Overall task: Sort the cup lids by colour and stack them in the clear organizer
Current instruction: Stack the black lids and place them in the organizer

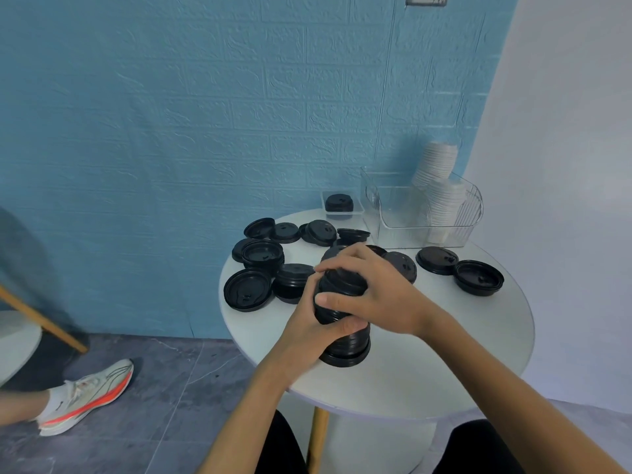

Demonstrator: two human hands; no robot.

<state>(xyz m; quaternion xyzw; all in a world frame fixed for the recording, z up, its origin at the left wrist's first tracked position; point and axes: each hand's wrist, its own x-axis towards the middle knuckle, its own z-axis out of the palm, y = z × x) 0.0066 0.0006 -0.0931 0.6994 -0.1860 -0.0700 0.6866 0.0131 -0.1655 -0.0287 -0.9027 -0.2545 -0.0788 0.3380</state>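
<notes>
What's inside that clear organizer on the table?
The clear organizer holds stacked white lids at its right end; the rest looks bare. No black lids are inside.

A round white worktop (444, 364) on a pale pedestal with a wooden leg (317, 439) is being seen from above, standing just beside a blue wall panelled in embossed brick pattern (205, 131). A plain white wall (564, 165) is adjoining it at the right. The floor of dark grey marbled tiles (164, 388) is spreading below. At the left, a white running shoe with an orange-red sole stripe (85, 396) is being rested on the tiles, worn by a second person. Behind it, a slanting wooden bar (44, 323) is being shown, its upper part running out of view.
</notes>
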